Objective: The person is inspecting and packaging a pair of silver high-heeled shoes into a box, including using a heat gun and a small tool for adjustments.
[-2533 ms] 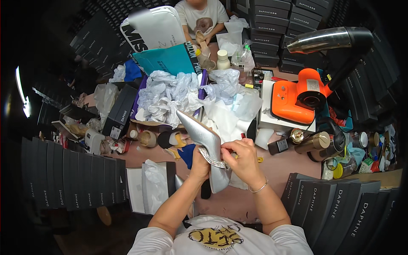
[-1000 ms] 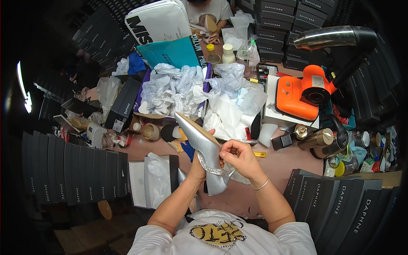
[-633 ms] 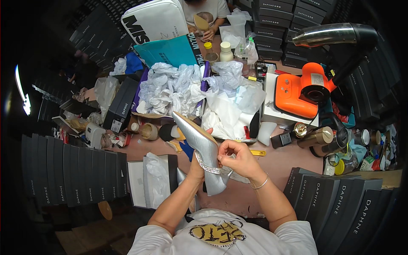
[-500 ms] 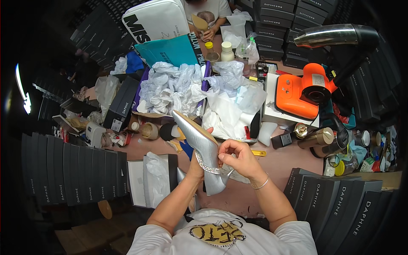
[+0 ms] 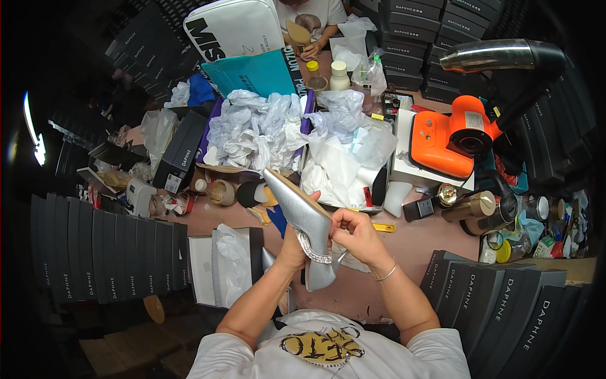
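A silver pointed high-heeled shoe [image 5: 304,218] is held up over the middle of the pink table, toe toward the far left. A sparkling rhinestone strap [image 5: 312,250] runs across it. My left hand [image 5: 292,249] wraps round the shoe from the left and behind, with some fingers hidden. On the other side, my right hand [image 5: 352,232] has its fingers pinched together against the shoe's edge, just above the thin heel. What lies between those fingertips, if anything, is too small to make out. Partly behind my left forearm, another silver shoe [image 5: 268,259] shows.
An open shoebox [image 5: 203,273] with white paper lies left of my arm. Beyond the shoe stand boxes heaped with crumpled tissue [image 5: 255,129]. An orange machine [image 5: 440,144] with a metal nozzle is at the right. Dark shoeboxes [image 5: 499,297] flank both sides. A co-worker [image 5: 310,28] sits opposite.
The shoe has tilted and shifted slightly to the right, its toe moving right and down a little. My right hand stays pinched beside it.
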Motion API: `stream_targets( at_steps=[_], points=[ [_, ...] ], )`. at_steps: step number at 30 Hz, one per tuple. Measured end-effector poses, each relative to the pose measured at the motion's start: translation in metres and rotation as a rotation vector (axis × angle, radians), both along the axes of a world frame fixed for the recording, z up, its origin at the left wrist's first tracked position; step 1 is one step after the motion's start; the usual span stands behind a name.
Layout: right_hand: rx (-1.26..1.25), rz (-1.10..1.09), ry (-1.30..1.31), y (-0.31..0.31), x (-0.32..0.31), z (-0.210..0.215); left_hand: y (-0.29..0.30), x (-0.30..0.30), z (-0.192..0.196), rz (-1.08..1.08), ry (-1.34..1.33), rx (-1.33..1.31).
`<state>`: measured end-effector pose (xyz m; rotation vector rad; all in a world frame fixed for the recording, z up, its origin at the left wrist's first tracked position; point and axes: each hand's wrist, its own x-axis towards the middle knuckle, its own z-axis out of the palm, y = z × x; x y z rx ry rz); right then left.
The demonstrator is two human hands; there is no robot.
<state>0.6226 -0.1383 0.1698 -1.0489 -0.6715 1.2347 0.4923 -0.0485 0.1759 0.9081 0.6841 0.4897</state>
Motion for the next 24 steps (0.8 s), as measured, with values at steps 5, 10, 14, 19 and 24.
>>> stream_targets(
  at_steps=[5, 10, 14, 19, 24],
  points=[
    [0.12, -0.273, -0.646, 0.0, -0.004, 0.024, 0.001, -0.002, -0.005, 0.055, -0.131, -0.081],
    [0.11, -0.277, -0.84, -0.004, -0.005, 0.04, 0.001, -0.001, -0.008, 0.141, -0.09, -0.063],
    [0.111, -0.323, -0.892, -0.004, -0.011, 0.041, -0.003, -0.003, -0.005, 0.125, -0.138, -0.034],
    [0.125, -0.35, -0.862, -0.003, -0.011, 0.039, -0.004, -0.001, -0.004, 0.169, -0.131, -0.01],
    [0.118, -0.293, -0.873, -0.006, -0.008, 0.038, -0.004, -0.003, 0.001, 0.138, -0.122, -0.037]
  ],
)
